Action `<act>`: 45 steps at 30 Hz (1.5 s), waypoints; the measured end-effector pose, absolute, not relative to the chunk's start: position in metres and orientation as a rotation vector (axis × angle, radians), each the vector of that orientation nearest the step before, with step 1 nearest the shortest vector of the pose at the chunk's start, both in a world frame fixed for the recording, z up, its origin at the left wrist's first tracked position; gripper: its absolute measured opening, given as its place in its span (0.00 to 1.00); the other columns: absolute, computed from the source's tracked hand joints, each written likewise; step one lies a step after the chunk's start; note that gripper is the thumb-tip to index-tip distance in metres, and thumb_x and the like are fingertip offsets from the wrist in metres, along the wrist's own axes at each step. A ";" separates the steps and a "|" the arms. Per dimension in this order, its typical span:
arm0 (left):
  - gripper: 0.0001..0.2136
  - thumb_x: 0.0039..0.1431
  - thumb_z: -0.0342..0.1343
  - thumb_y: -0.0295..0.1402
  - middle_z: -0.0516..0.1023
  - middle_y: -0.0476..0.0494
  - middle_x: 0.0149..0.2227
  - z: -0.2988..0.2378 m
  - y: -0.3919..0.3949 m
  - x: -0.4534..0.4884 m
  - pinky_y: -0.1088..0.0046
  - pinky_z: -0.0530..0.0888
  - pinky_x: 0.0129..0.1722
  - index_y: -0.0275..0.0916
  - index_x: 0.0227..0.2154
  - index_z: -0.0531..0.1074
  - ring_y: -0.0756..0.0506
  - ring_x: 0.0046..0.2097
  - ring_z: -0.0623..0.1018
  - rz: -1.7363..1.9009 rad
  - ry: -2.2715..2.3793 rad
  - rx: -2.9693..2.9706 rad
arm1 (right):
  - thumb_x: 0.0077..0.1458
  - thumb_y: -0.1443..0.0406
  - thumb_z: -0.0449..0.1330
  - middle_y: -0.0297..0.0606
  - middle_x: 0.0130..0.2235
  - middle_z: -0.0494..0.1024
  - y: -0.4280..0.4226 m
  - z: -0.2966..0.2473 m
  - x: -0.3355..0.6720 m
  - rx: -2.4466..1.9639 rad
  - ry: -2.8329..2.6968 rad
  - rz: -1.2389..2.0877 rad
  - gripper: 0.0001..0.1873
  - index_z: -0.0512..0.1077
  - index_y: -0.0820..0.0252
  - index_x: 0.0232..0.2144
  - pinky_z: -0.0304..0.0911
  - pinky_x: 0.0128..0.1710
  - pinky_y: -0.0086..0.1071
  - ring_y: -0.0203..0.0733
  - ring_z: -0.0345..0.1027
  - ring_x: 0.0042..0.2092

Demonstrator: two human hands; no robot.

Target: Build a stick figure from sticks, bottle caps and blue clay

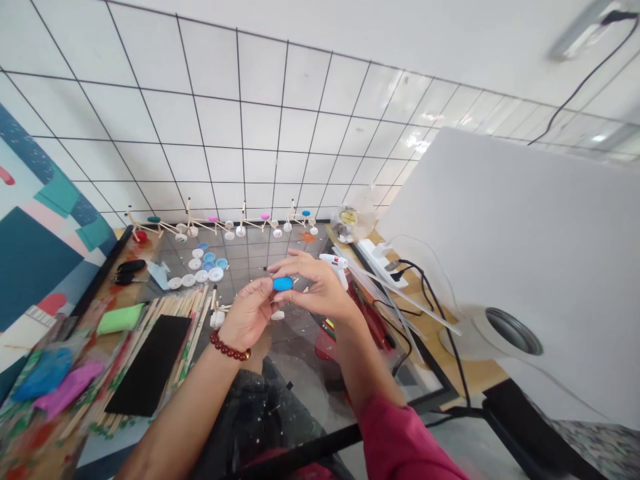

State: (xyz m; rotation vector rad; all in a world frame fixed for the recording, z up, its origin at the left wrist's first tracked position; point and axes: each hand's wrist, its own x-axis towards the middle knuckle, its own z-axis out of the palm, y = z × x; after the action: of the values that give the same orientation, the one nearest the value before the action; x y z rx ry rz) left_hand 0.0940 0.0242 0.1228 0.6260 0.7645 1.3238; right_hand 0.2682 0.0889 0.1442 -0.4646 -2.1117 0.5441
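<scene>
Both hands meet over the glass tabletop around a small, smooth blue oval piece of what looks like modelling clay [283, 284]. My left hand [250, 307], with a dark red bead bracelet on its wrist, pinches its left end between thumb and fingers. Curved over the top, my right hand [320, 287] has its thumb and fingers closed on the right side. Just below the hands is a partly hidden stick model with white bottle-cap wheels [217, 319]; I cannot tell whether it touches them.
Several small stick tricycles [257, 219] with coloured seats line the back edge. Loose white and blue caps [210, 263] lie left of centre. Wooden sticks [195, 313], a black sheet [150, 367] and clay packets [70, 387] cover the left. A glue gun [334, 261] and power strip [383, 263] are right.
</scene>
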 end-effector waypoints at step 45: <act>0.17 0.41 0.83 0.43 0.88 0.41 0.32 0.126 0.026 0.093 0.71 0.79 0.38 0.36 0.27 0.87 0.45 0.36 0.83 1.493 0.873 0.504 | 0.62 0.66 0.68 0.39 0.51 0.90 0.087 0.129 0.251 -0.518 -2.053 0.416 0.09 0.76 0.49 0.45 0.61 0.75 0.57 0.47 0.86 0.53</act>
State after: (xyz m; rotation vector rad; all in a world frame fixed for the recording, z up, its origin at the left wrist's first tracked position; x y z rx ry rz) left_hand 0.0931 0.0256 0.1255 0.5040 0.8733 1.4926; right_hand 0.2512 0.0869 0.1293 -0.5182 -2.0530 0.4164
